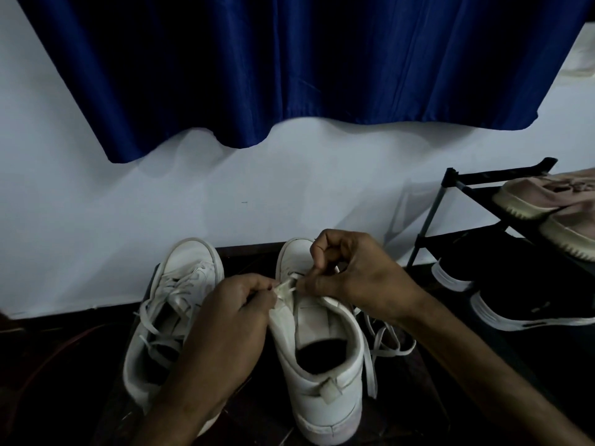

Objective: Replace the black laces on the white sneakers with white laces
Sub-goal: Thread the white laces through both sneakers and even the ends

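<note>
First sneaker [174,304] looks white-laced; my left hand [231,313], right hand [351,278] pinch white lace [285,288] low on second sneaker [322,365]; upper eyelets pending

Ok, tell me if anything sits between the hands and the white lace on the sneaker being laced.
Nothing visible does. The left hand and right hand both pinch the white lace above the tongue of the right-side sneaker. The other sneaker stands beside it on the left, not between them.
</note>
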Available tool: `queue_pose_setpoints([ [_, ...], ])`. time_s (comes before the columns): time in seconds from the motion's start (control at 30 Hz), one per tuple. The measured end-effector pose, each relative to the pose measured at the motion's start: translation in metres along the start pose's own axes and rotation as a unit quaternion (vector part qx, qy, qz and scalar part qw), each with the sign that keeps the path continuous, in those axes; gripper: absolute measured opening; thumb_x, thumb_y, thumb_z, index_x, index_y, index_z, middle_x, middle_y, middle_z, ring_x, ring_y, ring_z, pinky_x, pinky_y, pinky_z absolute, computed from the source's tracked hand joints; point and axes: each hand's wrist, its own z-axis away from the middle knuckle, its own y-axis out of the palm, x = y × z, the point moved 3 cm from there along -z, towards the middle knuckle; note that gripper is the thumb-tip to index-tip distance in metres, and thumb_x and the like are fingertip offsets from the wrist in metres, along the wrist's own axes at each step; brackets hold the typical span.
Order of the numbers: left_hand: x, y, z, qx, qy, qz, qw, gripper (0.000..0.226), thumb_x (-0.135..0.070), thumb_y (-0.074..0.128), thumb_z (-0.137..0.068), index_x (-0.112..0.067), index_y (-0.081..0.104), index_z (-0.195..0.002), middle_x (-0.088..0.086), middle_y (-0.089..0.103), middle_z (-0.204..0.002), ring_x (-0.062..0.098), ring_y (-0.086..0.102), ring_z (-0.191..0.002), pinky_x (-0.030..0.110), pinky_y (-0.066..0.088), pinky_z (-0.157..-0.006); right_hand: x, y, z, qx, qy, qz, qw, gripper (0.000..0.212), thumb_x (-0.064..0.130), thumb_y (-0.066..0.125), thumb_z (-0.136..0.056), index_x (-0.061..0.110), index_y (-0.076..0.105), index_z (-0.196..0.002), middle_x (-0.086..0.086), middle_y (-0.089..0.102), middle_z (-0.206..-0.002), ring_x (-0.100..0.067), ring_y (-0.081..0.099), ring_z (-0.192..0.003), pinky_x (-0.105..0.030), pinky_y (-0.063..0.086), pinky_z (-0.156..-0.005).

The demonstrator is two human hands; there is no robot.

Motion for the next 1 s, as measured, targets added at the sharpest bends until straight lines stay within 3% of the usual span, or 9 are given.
queue_pose_setpoints([
  [0.1,-0.002,0.000,0.001,0.003,0.001,-0.003,1.000,0.024,-0.020,0.059,-0.090,-0.037,0.073,-0.081,-0.012,0.072,-0.073,0.007,0.064,-0.070,0.028,0.039,-0.056,-0.002,0.005,0.001,-0.016,-0.009,0.030,0.999,0.035,0.036,0.083,-0.061,0.021,0.053,-0.072,-0.002,0.074,-0.072,-0.026,0.066,-0.065,-0.048,0.054,-0.072],
  [0.23,-0.007,0.004,0.006,0.017,-0.021,0.070,0.997,0.029,-0.025,0.049,-0.100,-0.026,0.076,-0.088,-0.003,0.076,-0.085,0.015,0.073,-0.081,0.034,0.053,-0.059,-0.002,0.003,0.004,-0.035,-0.021,0.065,0.997,0.034,0.028,0.085,-0.067,0.020,0.053,-0.073,-0.001,0.072,-0.068,-0.008,0.051,-0.053,-0.033,0.045,-0.059],
  [0.33,-0.001,0.015,0.009,0.007,0.034,0.006,0.999,0.015,-0.024,0.059,-0.095,-0.030,0.073,-0.096,-0.011,0.075,-0.093,0.011,0.070,-0.093,0.045,0.056,-0.086,-0.003,-0.001,0.007,-0.045,-0.016,0.064,0.997,0.032,0.032,0.087,-0.065,0.020,0.059,-0.075,0.003,0.071,-0.066,-0.008,0.057,-0.058,-0.034,0.048,-0.064],
  [0.43,0.008,0.024,0.012,-0.039,0.061,-0.009,0.997,0.018,-0.009,0.066,-0.089,-0.027,0.067,-0.093,-0.014,0.072,-0.091,0.003,0.067,-0.093,0.041,0.054,-0.090,-0.003,-0.006,0.010,-0.025,-0.005,0.051,0.998,0.023,0.028,0.083,-0.076,0.019,0.062,-0.080,0.001,0.074,-0.071,-0.029,0.064,-0.066,-0.045,0.054,-0.070],
  [0.53,0.006,0.028,0.015,-0.069,0.092,-0.009,0.993,0.012,-0.017,0.071,-0.087,-0.027,0.065,-0.089,-0.013,0.071,-0.087,0.004,0.066,-0.088,0.037,0.054,-0.084,0.001,-0.009,0.017,0.016,0.015,0.014,1.000,0.014,0.031,0.072,-0.084,0.023,0.065,-0.093,-0.003,0.076,-0.082,-0.043,0.063,-0.078,-0.051,0.051,-0.073],
  [0.67,0.005,0.023,0.018,-0.084,0.124,-0.019,0.989,0.012,-0.019,0.072,-0.086,-0.027,0.064,-0.086,-0.015,0.069,-0.085,0.000,0.065,-0.083,0.025,0.052,-0.077,0.016,-0.011,0.027,0.062,0.053,0.001,0.997,0.036,0.047,0.067,-0.083,0.024,0.064,-0.109,0.000,0.075,-0.099,-0.019,0.069,-0.099,-0.038,0.051,-0.089],
  [0.8,0.003,0.020,0.017,-0.101,0.150,-0.054,0.982,0.011,-0.023,0.070,-0.085,-0.028,0.060,-0.085,-0.016,0.066,-0.082,0.000,0.063,-0.080,0.018,0.046,-0.071,0.024,0.002,0.030,0.054,0.048,0.073,0.995,0.047,0.049,0.073,-0.070,0.027,0.061,-0.110,0.007,0.070,-0.104,0.000,0.066,-0.098,-0.025,0.051,-0.088],
  [1.0,-0.001,0.021,0.017,-0.135,0.185,-0.072,0.971,0.012,-0.021,0.060,-0.090,-0.026,0.052,-0.083,-0.013,0.061,-0.080,0.004,0.058,-0.077,0.018,0.042,-0.067,0.016,0.005,0.029,0.035,0.061,0.078,0.994,0.033,0.019,0.083,-0.075,0.022,0.062,-0.101,0.005,0.070,-0.099,0.000,0.066,-0.089,-0.021,0.050,-0.083],
])
